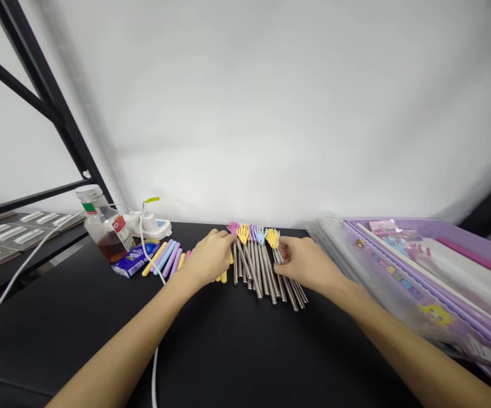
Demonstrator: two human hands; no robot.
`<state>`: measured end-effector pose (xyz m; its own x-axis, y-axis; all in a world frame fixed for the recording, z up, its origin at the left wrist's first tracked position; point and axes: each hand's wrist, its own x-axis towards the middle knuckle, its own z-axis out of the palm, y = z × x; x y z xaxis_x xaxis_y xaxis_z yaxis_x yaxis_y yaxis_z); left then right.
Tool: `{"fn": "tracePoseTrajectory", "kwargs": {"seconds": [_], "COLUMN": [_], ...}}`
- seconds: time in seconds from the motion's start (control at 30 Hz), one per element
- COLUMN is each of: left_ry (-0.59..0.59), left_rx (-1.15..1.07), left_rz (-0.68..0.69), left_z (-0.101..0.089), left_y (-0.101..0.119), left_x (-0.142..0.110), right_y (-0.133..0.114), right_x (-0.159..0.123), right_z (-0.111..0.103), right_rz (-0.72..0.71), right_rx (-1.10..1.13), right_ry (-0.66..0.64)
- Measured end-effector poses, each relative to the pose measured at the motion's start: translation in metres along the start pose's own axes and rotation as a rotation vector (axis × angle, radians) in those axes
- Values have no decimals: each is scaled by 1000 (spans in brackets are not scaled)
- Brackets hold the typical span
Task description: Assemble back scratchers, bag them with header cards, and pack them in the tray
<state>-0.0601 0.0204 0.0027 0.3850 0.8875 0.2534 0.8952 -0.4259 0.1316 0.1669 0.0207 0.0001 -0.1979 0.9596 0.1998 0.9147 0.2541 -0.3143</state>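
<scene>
A fanned row of back scratchers [263,266] lies on the black table, with metal rods and small pink, yellow, purple and blue hand-shaped heads. My left hand [211,256] is curled against the left side of the row near the pink head [233,227]; its fingertips are partly hidden. On the right side, my right hand [307,262] has its thumb and curved fingers around the outer rods, just below a yellow head [273,237]. Pastel handles [164,258] in yellow, blue, purple and pink are lined up left of the row, partly behind my left hand and wrist.
At the left stand a bottle of brown liquid [107,226], a blue packet [135,259] and a white power strip [157,228]. A white cable [155,362] crosses the table [245,351]. Right of me lies a purple bin [474,243] with plastic bags [398,283]. A white wall [245,113] rises behind.
</scene>
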Motion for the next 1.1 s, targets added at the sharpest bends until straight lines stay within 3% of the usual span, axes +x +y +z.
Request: {"fn": "tracePoseTrajectory", "kwargs": {"seconds": [0.17, 0.4, 0.73, 0.9, 1.1], "left_ry": [-8, 13, 94, 108, 94], "left_rx": [22, 17, 54, 60, -51], "left_rz": [-23, -118, -310, -383, -421], "left_z": [5, 11, 21, 18, 11], "left_y": [-8, -10, -4, -3, -4], "left_x": [4, 9, 28, 32, 33], "right_y": [-11, -14, 4, 18, 11], "right_x": [3, 4, 4, -4, -11], "right_z": [2, 3, -26, -20, -13], "right_rz": [53, 118, 141, 215, 258], "right_rx": [-123, -60, 488, 723, 954], "right_ry": [10, 1, -57, -171, -225]}}
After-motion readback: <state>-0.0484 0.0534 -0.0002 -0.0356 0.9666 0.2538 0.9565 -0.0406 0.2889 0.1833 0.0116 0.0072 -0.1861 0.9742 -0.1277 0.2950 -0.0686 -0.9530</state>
